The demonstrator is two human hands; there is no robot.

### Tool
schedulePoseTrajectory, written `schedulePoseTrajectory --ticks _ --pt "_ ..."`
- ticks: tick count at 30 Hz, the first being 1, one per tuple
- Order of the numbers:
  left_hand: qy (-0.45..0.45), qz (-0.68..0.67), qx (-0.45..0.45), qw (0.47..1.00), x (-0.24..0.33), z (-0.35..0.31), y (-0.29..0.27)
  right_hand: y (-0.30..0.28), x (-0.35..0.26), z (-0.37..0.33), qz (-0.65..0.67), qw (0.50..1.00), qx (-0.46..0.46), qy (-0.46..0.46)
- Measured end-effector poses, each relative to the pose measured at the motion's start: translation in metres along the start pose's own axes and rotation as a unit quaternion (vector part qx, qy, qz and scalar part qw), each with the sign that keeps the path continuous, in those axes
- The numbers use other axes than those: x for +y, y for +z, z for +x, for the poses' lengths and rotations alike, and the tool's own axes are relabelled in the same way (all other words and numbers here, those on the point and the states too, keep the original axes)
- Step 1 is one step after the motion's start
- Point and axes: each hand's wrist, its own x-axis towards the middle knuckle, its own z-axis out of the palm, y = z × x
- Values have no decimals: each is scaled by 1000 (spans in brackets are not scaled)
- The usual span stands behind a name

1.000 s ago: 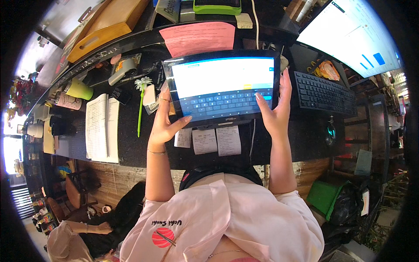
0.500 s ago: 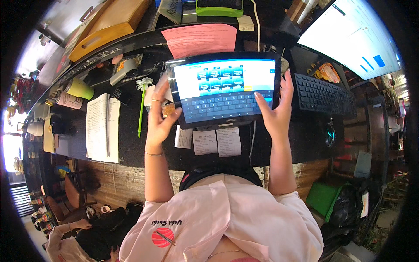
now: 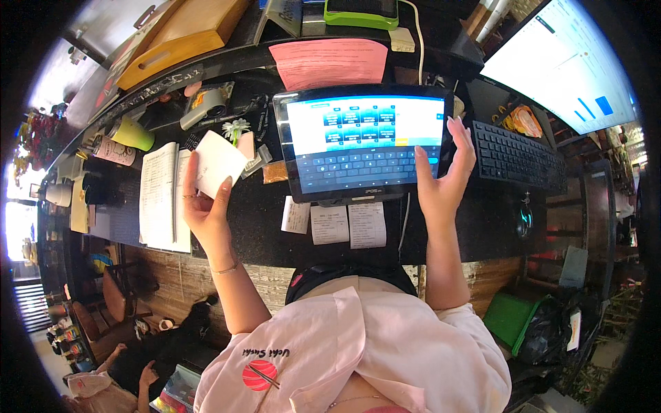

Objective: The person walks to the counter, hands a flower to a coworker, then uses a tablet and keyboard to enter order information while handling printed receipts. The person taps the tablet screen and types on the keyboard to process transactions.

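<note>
Paper slip (image 3: 222,164) is edge-held above the counter (image 3: 268,237) by part-closed fingers of the left hand (image 3: 205,212), apparently for visibility, while the right hand (image 3: 444,186) spreads empty fingers at the touchscreen (image 3: 358,165), likely for tapping access.

Left hand (image 3: 205,208) pinching, right hand (image 3: 444,184) loosely spread

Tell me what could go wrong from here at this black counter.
The right hand has its thumb over the black-framed rectangular touchscreen, so an unintended key might register. The left hand holds a white, squarish paper slip between thumb and fingers, so it might drop.
</note>
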Motion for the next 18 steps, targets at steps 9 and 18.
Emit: schedulePoseTrajectory --ticks 9,18 --pt "-31 -17 -83 996 15 -11 17 27 -33 -8 6 992 -37 -120" --pt "-29 -36 -172 984 15 -14 26 43 -58 -3 22 980 -96 -173"
